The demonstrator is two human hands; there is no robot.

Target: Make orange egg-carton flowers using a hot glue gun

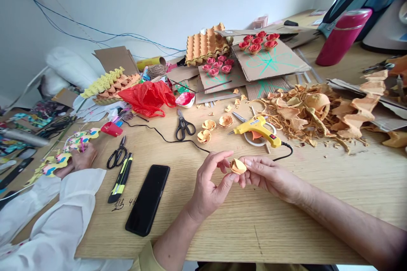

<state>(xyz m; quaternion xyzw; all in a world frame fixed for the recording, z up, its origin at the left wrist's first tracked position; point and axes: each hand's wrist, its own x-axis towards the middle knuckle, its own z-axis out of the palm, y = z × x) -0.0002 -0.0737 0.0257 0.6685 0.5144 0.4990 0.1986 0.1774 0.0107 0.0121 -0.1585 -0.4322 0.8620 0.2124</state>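
Note:
Both my hands meet over the wooden table around a small orange paper flower. My left hand pinches its left side with thumb and fingers curled. My right hand grips its right side, fingers closed on it. A yellow glue gun lies just beyond my hands on a tape roll, its black cord trailing left. Three finished orange paper flowers sit near it.
A black phone, a utility knife and two pairs of scissors lie to the left. Another person's hand in a white sleeve works at far left. Egg-carton scraps pile at right; painted red flowers and a pink bottle stand behind.

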